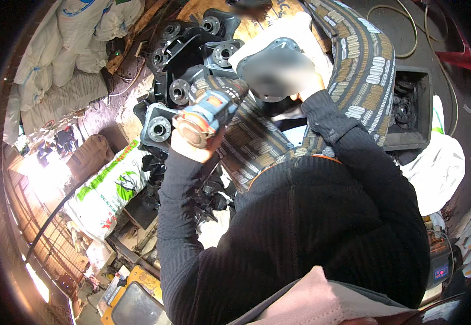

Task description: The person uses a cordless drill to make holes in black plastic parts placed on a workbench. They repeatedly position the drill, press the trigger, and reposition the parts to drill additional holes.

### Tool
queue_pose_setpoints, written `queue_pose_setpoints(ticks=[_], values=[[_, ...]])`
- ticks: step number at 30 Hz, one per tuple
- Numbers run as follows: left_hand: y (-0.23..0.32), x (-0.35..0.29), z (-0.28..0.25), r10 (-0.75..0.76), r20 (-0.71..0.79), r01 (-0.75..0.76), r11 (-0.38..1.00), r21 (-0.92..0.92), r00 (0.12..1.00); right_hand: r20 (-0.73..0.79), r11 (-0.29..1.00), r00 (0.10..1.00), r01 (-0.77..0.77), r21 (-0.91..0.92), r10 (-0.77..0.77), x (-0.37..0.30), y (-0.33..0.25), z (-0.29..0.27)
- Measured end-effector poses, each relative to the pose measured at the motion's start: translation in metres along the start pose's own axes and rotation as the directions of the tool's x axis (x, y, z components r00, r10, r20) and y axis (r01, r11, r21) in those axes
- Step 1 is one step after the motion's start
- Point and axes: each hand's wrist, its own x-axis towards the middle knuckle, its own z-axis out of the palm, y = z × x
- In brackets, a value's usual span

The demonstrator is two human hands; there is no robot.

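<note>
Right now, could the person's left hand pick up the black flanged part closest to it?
Probably not: the left hand is wrapped around a power tool. The black flanged part sits close by, but the hand looks too occupied to grasp it.

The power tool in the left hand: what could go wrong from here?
Possibly these:
1. The left hand holds the power tool right by a leg in patterned trousers; a slip might snag the cloth.
2. The right hand is on the edge of the black plate; if the plate twisted, fingers could get pinched.
3. The black metal parts are heaped close beside the tool; a knock might shift them.
</note>
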Motion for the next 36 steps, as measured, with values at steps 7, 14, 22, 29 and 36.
queue_pose_setpoints(ticks=[7, 14, 22, 29, 36], values=[[0.004, 0.009, -0.020, -0.174, 0.056, 0.180, 0.870, -0.459, 0.983, 0.028, 0.999, 1.000, 0.007, 0.033, -0.007, -0.004, -0.010, 0.009], [-0.004, 0.011, -0.007, -0.230, 0.085, 0.241, 0.836, -0.492, 0.970, 0.014, 0.999, 1.000, -0.006, 0.037, 0.006, 0.002, -0.002, 0.005], [0.037, 0.037, -0.029, -0.387, 0.133, 0.387, 0.713, -0.585, 0.912, 0.027, 0.999, 1.000, -0.012, 0.053, 0.011, 0.000, -0.005, 0.004], [0.037, 0.049, -0.031, -0.252, 0.137, 0.287, 0.851, -0.439, 0.958, 0.028, 0.993, 0.999, 0.028, 0.118, -0.032, 0.014, 0.015, 0.003], [-0.034, 0.023, 0.002, -0.218, 0.401, 0.299, 0.942, -0.150, 0.890, -0.080, 0.999, 0.996, 0.040, -0.020, -0.042, 0.003, 0.004, 0.001]])
